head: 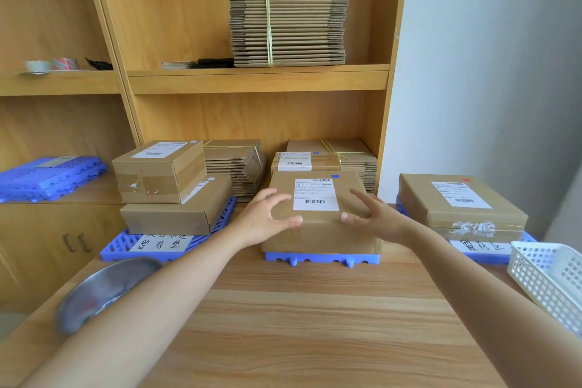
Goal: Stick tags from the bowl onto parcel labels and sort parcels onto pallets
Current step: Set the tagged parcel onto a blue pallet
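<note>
Near edge of the counter: a steel bowl at the left, partly hidden by the left forearm, contents too blurred to read. A white basket stands at the right edge.

Mid counter: the left grip and right grip are both open, fingers spread and lightly curved, at the near top edge of the middle parcel. Whether the thumbs touch it cannot be told. That parcel lies flat on the middle pallet. A blue tag sits just beyond its white label.

Left pallet: two stacked parcels.

Right pallet: one parcel bearing a red tag.

Behind, on the shelf: strapped cardboard bundles.
</note>
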